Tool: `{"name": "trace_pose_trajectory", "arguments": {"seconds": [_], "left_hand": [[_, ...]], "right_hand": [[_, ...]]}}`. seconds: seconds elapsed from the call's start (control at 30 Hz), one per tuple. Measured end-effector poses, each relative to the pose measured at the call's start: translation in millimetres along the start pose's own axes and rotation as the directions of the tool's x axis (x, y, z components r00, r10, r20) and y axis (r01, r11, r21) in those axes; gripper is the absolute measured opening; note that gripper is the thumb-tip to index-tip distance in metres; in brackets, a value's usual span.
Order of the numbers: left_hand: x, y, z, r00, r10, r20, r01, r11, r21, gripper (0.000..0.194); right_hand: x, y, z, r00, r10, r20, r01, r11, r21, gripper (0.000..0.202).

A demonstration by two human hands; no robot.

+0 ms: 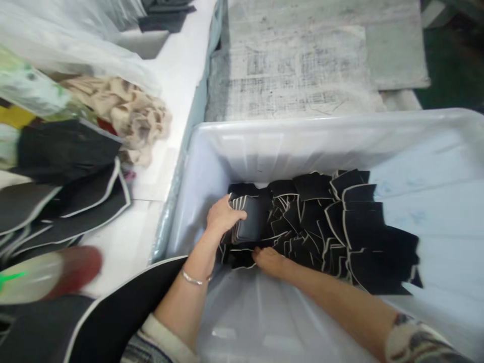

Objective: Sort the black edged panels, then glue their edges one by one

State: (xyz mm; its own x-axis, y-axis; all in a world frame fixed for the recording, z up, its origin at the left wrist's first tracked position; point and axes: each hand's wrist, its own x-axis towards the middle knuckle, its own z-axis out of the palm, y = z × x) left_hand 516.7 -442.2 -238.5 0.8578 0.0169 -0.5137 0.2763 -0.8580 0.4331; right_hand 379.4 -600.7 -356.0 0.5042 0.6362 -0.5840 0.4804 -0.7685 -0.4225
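Note:
Inside a large white plastic bin [321,123], many black pieces with pale edges [313,217] lie in overlapping stacks. My left hand [224,216] is closed around a stack of dark grey pieces [249,222] at the bin's left end, thumb across the top and pale edges showing beside it. Lower down, my right hand [269,261] has its fingertips pressed on a black piece [242,258] at the near edge of the pile. The undersides of the fingers of both hands are hidden.
Left of the bin, a white table [151,222] holds large black pieces with white edging [91,206], a crumpled beige cloth [132,111], clear plastic sheeting [83,35] and a bottle with a red end [56,272]. Worn grey boards [302,65] lie beyond the bin.

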Motion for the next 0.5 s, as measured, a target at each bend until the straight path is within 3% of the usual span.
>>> {"name": "trace_pose_trajectory", "arguments": {"seconds": [0.13, 0.23, 0.37, 0.43, 0.5], "left_hand": [[-20, -6, -13.7, 0.998, 0.044, -0.041, -0.049, 0.987, -0.152, 0.035], [-34, -11, -23.1, 0.993, 0.045, -0.106, -0.071, 0.965, -0.254, 0.033], [-51, -14, -46.4, 0.994, 0.055, -0.092, -0.101, 0.775, -0.624, 0.028], [-61, -15, -60.9, 0.993, 0.103, -0.053, -0.109, 0.681, -0.724, 0.030], [-71, -19, -74.3, 0.982, 0.189, -0.005, -0.123, 0.622, -0.773, 0.033]], "right_hand": [[-5, 1, -20, 0.989, 0.130, -0.068, -0.128, 0.991, 0.034, 0.031], [-26, 10, -45, 0.968, 0.207, -0.141, -0.198, 0.977, 0.074, 0.028], [-84, 33, -71, 0.929, 0.296, -0.222, -0.246, 0.942, 0.228, 0.027], [-121, 51, -77, 0.886, 0.347, -0.306, -0.246, 0.913, 0.325, 0.026], [-156, 70, -84, 0.784, 0.464, -0.413, -0.276, 0.856, 0.438, 0.019]]}}
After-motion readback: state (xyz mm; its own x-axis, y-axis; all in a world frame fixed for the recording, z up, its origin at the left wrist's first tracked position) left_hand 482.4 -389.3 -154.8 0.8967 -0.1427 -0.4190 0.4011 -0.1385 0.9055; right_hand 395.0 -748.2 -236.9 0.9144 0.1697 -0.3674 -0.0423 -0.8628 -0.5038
